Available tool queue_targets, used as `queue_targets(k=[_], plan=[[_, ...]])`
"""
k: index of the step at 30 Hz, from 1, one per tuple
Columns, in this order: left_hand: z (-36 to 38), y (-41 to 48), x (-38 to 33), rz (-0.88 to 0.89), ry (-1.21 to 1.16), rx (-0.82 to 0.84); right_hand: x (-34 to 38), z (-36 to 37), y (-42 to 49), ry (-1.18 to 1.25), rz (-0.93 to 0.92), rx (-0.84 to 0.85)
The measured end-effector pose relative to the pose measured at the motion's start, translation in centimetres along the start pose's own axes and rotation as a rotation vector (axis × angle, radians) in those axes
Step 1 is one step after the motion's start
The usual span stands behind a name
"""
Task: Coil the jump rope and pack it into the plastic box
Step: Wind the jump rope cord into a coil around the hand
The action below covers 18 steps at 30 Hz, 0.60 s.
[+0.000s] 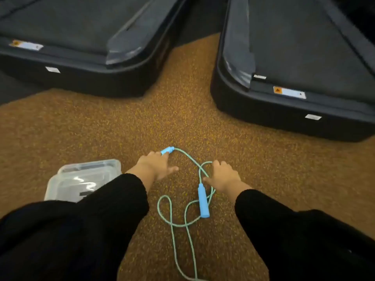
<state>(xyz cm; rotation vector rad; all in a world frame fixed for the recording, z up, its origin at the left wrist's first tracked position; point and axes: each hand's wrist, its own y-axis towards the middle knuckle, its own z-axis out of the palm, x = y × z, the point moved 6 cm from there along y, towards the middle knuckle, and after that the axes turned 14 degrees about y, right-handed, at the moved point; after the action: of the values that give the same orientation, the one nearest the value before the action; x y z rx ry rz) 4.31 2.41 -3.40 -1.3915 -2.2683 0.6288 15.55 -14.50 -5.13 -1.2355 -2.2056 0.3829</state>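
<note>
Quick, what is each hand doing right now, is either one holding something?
Left hand: on one blue handle; a firm grip cannot be told.
Right hand: fingers on a loop of the green cord; a firm grip cannot be told.

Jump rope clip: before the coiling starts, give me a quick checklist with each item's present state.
1. Left hand on a handle: ok, fingers on it.
2. Second handle free: ok, lying on the floor.
3. Right hand on the cord: ok, grip cannot tell.
4. Cord untangled: not ok, loops cross.
5. Whole cord in view: not ok, runs off the bottom edge.
6. Box open: cannot tell.
</note>
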Motion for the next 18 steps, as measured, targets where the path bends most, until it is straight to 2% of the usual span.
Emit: queue_targets(k=[7,14,18], plan=[[6.7,2.0,-0.9,0.024,0.010,0.106,-1.7,8.6,2.3,0.025,0.061,0.145],[9.7,2.6,-0.9,0.023,-0.006,0.057,-2.6,11.6,3.6,0.172,0.111,0.050],[10.1,2.8,-1.3,0.008,0.011,0.055,-2.7,12.3,3.8,0.234,0.139,0.064]])
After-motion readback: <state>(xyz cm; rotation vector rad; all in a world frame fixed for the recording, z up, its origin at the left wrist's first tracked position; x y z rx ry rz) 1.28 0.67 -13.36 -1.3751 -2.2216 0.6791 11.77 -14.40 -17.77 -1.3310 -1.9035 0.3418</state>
